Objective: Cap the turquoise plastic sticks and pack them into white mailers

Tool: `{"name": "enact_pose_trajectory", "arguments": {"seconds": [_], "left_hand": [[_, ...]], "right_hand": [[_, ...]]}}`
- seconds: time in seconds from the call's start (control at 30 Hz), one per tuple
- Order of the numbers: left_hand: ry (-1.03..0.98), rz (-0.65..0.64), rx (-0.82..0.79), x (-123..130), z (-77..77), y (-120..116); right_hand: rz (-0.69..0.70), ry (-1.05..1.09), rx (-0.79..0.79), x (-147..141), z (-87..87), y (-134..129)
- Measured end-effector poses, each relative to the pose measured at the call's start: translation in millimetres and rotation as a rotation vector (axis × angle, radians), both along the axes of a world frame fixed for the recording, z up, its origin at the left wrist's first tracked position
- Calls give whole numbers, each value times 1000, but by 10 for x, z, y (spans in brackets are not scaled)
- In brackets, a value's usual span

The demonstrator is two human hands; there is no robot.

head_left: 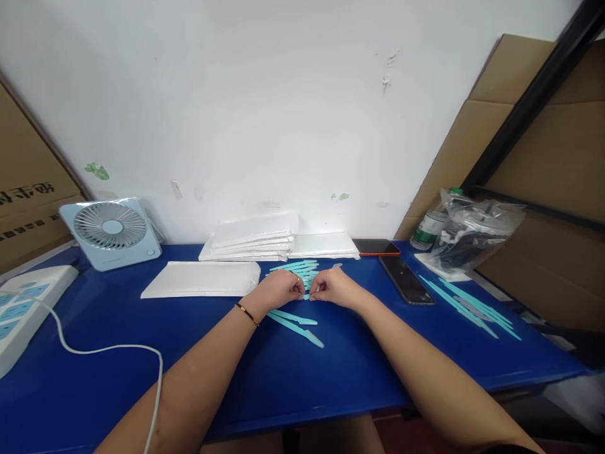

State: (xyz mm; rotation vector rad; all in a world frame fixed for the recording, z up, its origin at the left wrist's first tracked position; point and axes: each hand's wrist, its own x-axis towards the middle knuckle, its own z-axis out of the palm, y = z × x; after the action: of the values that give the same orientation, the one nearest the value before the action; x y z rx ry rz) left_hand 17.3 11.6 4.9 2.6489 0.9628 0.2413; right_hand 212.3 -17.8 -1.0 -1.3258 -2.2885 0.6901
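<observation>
My left hand (pixel 282 288) is closed in a pinch on a turquoise eyebrow razor (pixel 306 297), of which only a short piece shows between my hands. Close beside it, my right hand (pixel 334 287) has thumb and finger pressed together at the razor's end; what they hold is too small to make out. Behind both hands lies a bunch of similar turquoise razors (pixel 307 265), partly covered by my fingers. Several more razors (pixel 300 330) rest on the blue table just in front of my left hand. A small pale, clear piece (pixel 337 265) shows behind my right hand.
White padded envelopes (pixel 253 239) are stacked against the wall, with a single envelope (pixel 201 279) at left. A fan (pixel 113 230), power strip (pixel 33 309) and white cable (pixel 118 346) occupy the left. Rightward are two phones (pixel 406 280), more razors (pixel 467 306) and a bagged item (pixel 466 236).
</observation>
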Motion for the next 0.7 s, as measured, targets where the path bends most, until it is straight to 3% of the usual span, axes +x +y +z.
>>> {"name": "enact_pose_trajectory", "arguments": {"seconds": [0.1, 0.2, 0.3, 0.4, 0.47, 0.6, 0.7], "left_hand": [[-19, 14, 40, 4, -6, 10], [-94, 52, 50, -43, 57, 6], [-117, 27, -127, -133, 163, -18], [-27, -66, -367, -201, 226, -49], [31, -85, -420, -201, 223, -62], [15, 5, -266, -115, 160, -62], [4, 61, -146, -54, 119, -56]], "right_hand": [[-16, -8, 64, 55, 11, 31], [-173, -19, 233, 282, 27, 128], [-292, -100, 354, 533, -19, 263], [-321, -198, 279, 670, -85, 340], [-349, -187, 163, 704, -86, 327], [-253, -69, -136, 702, 21, 193], [-83, -20, -201, 633, 95, 101]]}}
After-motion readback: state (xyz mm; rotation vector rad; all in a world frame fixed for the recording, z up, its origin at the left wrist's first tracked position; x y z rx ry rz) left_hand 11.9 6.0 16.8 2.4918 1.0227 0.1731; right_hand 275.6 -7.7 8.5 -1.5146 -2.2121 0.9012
